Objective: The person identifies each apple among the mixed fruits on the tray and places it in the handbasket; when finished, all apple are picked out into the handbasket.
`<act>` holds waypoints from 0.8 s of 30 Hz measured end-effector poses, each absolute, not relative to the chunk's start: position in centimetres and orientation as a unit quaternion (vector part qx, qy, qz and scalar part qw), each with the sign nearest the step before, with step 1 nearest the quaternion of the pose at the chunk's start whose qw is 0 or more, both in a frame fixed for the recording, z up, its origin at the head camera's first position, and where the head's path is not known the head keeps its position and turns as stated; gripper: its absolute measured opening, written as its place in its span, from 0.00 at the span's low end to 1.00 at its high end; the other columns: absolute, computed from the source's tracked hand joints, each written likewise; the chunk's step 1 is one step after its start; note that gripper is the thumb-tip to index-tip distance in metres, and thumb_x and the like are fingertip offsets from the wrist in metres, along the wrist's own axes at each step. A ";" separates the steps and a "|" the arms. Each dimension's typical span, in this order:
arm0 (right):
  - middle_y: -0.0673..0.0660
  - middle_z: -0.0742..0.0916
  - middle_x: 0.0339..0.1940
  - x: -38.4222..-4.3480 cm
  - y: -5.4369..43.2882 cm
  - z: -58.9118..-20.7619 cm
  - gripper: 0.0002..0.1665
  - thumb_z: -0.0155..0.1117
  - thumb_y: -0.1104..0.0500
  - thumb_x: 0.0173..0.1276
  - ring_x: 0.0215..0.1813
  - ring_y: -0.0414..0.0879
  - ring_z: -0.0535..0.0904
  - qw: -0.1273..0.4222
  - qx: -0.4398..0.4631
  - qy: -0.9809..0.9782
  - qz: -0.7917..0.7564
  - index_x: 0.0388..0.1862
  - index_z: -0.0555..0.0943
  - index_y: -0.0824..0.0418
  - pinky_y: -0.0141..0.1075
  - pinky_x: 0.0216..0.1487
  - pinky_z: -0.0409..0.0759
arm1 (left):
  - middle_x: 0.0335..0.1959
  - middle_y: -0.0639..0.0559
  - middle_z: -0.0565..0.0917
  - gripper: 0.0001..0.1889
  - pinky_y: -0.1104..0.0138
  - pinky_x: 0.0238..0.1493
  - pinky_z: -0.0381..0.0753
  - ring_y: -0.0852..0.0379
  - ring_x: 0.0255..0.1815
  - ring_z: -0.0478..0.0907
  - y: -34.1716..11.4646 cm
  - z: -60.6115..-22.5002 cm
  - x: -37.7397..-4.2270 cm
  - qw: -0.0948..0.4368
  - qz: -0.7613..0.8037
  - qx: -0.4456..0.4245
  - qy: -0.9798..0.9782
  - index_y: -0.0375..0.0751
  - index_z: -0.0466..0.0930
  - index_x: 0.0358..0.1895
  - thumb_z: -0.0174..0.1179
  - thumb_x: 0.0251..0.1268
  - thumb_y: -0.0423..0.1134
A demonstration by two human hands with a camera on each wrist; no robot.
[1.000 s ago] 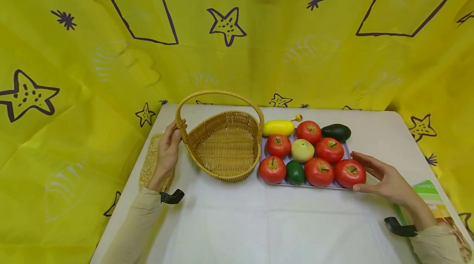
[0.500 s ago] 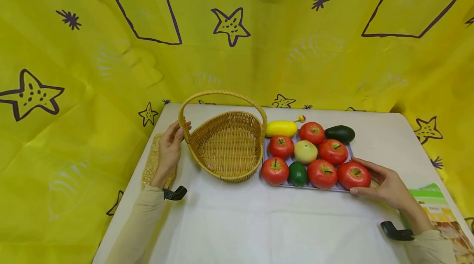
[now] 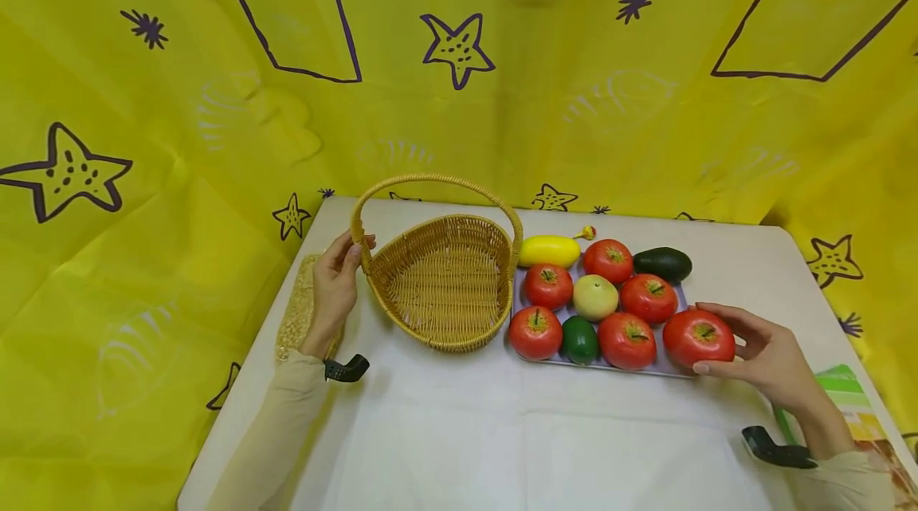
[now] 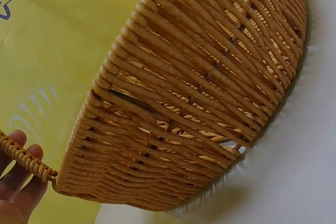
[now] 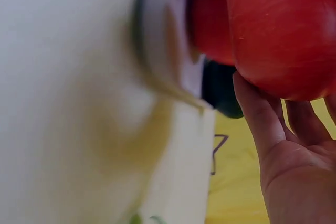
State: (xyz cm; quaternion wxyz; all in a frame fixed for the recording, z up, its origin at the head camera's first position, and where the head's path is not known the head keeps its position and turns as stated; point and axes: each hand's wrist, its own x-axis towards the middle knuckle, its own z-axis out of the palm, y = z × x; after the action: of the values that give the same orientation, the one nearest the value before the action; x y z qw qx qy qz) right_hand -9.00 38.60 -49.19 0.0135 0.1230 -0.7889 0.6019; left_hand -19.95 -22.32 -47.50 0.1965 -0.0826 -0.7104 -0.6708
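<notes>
The left hand point(image 3: 335, 288) grips the base of the handle point(image 3: 434, 178) of a tan wicker basket point(image 3: 448, 288); in the left wrist view its fingers point(image 4: 32, 174) wrap behind the handle. Nothing lies in the basket. At the front right corner of a pale purple tray point(image 3: 667, 368), the right hand point(image 3: 770, 351) holds a red apple point(image 3: 699, 338) between thumb and fingers. In the right wrist view this apple point(image 5: 283, 35) stands off from the tray's edge, fingers point(image 5: 257, 108) against its side.
On the tray sit several red apples point(image 3: 627, 341), a pale round fruit point(image 3: 594, 298), a green fruit point(image 3: 579, 340), a dark avocado point(image 3: 663, 264) and a yellow fruit point(image 3: 549, 251). A grain-filled bag point(image 3: 296, 312) lies left; a green printed packet point(image 3: 842, 387) lies right.
The right hand has closed its fingers on the corner apple and moved it slightly right and away from its neighbour. The left hand keeps its grip on the handle. The head view has shifted slightly.
</notes>
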 end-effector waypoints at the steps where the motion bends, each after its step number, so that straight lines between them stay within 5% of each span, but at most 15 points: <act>1: 0.43 0.86 0.67 -9.0 38.5 -49.0 0.49 0.73 0.89 0.48 0.63 0.30 0.81 0.012 0.123 -0.778 0.615 0.73 0.72 0.77 0.21 0.55 0.84 | 0.56 0.21 0.83 0.19 0.72 0.61 0.85 0.61 0.55 0.87 -22.3 -47.5 -20.0 0.198 -0.669 -0.081 -0.712 0.28 0.79 0.69 0.52 0.84 0.31; 14: 0.48 0.86 0.69 -10.8 33.3 -46.0 0.52 0.71 0.93 0.43 0.63 0.36 0.85 0.016 0.208 -0.722 0.659 0.72 0.69 0.84 0.25 0.59 0.84 | 0.51 0.21 0.86 0.17 0.73 0.54 0.87 0.65 0.49 0.89 -22.2 -48.1 -20.3 0.232 -0.658 -0.066 -0.713 0.29 0.82 0.66 0.56 0.80 0.28; 24: 0.45 0.85 0.69 -13.1 27.2 -45.7 0.51 0.81 0.84 0.44 0.62 0.37 0.85 -0.010 0.232 -0.753 0.616 0.72 0.75 0.76 0.27 0.60 0.85 | 0.50 0.22 0.87 0.16 0.73 0.54 0.87 0.68 0.49 0.89 -21.9 -48.1 -20.5 0.252 -0.644 -0.074 -0.719 0.24 0.83 0.63 0.56 0.80 0.28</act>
State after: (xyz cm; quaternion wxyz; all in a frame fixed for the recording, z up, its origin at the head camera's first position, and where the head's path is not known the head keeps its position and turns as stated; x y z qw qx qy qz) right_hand -13.09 27.21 -45.70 -0.0098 0.2315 -0.7530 0.6158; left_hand -20.48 -21.87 -48.10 0.2519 -0.0741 -0.7185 -0.6441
